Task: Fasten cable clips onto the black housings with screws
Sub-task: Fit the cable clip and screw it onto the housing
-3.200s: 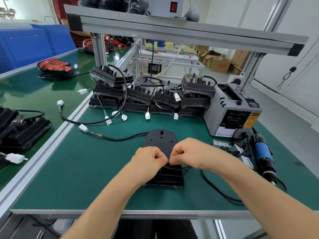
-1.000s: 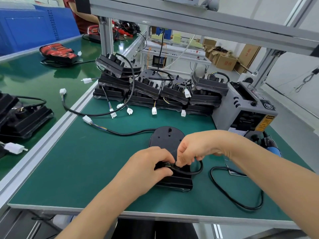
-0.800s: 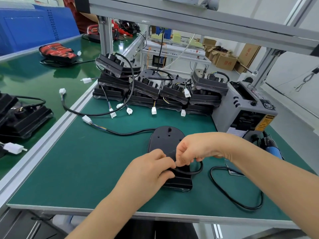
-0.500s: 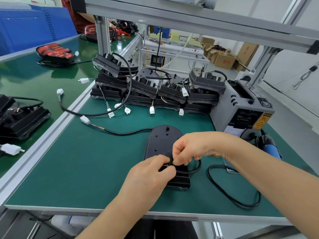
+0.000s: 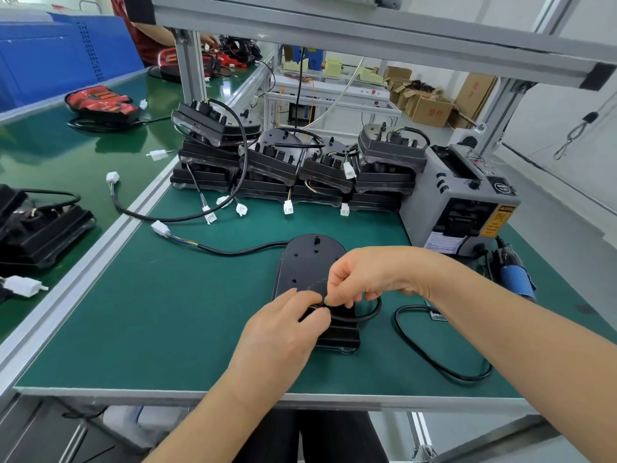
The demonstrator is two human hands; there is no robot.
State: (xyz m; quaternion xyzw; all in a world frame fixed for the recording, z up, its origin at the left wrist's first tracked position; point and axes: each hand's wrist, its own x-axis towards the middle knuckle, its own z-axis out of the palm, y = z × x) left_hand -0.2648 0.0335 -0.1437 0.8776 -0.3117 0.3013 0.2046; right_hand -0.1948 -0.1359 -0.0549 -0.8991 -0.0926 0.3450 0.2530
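Observation:
A black housing (image 5: 305,262) lies flat on the green mat in front of me. Its black cable (image 5: 367,315) loops out at the near end. My left hand (image 5: 283,332) rests on the housing's near part, its fingers curled at the cable's root. My right hand (image 5: 360,275) hovers over the housing's middle and pinches something small and dark at the cable; I cannot tell whether it is a clip. A second cable (image 5: 233,250) runs left from the housing to a white connector (image 5: 161,227).
Stacked black housings (image 5: 293,168) with dangling white plugs line the back of the mat. A grey tape dispenser (image 5: 460,202) stands at the right, a blue electric screwdriver (image 5: 514,275) beside it, its black cord (image 5: 430,355) looping over the mat. More housings (image 5: 36,225) lie on the left bench.
Both hands stayed on the housing's near end. The left fingers shifted a little along the cable root, and the right hand's pinch stayed over the same spot.

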